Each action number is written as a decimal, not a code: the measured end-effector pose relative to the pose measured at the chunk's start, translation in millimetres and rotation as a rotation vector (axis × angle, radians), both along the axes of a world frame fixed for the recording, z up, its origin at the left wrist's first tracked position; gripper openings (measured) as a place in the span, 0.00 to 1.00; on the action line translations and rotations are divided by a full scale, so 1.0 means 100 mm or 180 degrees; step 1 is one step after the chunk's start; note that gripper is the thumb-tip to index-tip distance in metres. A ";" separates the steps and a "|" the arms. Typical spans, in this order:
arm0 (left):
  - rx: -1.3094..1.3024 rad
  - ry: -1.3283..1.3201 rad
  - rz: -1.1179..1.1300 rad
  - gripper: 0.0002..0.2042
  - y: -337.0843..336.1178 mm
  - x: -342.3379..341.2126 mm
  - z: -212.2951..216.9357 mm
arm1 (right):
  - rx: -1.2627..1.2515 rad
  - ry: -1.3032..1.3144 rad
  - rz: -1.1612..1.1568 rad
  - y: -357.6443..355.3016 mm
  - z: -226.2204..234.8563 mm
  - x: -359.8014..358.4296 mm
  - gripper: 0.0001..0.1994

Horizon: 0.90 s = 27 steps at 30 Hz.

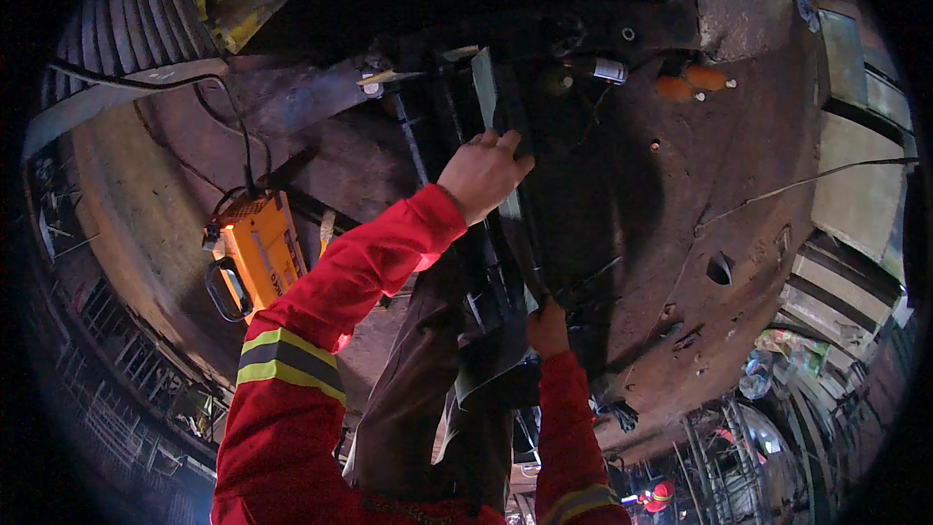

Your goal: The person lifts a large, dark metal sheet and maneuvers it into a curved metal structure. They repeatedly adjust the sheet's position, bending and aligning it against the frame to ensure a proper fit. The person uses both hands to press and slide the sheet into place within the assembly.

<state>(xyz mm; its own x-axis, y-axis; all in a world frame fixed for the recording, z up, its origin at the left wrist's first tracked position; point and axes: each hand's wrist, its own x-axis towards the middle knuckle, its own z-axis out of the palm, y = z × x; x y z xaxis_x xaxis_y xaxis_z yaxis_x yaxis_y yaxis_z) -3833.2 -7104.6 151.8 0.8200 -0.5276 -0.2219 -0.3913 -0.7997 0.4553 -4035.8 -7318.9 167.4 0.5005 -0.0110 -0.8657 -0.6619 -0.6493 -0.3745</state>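
My left hand (485, 175) reaches forward with its fingers bent over a long, flat, pale metal strip (486, 87). The strip runs toward me between dark metal bars (413, 141). Lower down, my right hand (549, 329) is closed beside the strip's near end; its fingers are partly in shadow, and I cannot make out what they hold. Both arms wear red sleeves with reflective bands. Below the bars are my legs in dark trousers (403, 399).
An orange box-shaped machine (262, 253) with a handle and black cables stands at the left. Two orange bottles (692, 84) and a labelled dark bottle (607, 70) lie at the far right. Metal sheets (855, 185) line the right edge. A person in red (658, 497) is far off at lower right.
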 end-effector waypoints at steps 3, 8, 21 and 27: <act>0.0000 -0.0024 0.0044 0.19 0.01 -0.02 -0.05 | 0.0027 -0.0126 -0.0021 -0.03 -0.06 -0.03 0.25; 0.0009 0.0011 0.0133 0.21 0.07 -0.04 -0.10 | -0.0070 -0.0087 0.0178 -0.11 -0.20 -0.16 0.26; 0.0097 0.0299 0.0217 0.17 0.15 -0.02 -0.19 | -0.0239 0.0184 0.0657 -0.04 -0.28 -0.12 0.25; 0.0131 0.0133 0.0246 0.15 0.16 -0.13 -0.28 | 0.0087 0.0109 0.0403 0.10 -0.10 0.07 0.26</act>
<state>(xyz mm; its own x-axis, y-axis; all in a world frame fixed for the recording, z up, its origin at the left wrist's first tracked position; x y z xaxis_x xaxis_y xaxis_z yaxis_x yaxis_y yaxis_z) -3846.2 -7088.6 123.6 0.8475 -0.4526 -0.2771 -0.3089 -0.8453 0.4360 -4029.1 -7309.0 157.1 0.4664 0.0744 -0.8814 -0.5880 -0.7184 -0.3718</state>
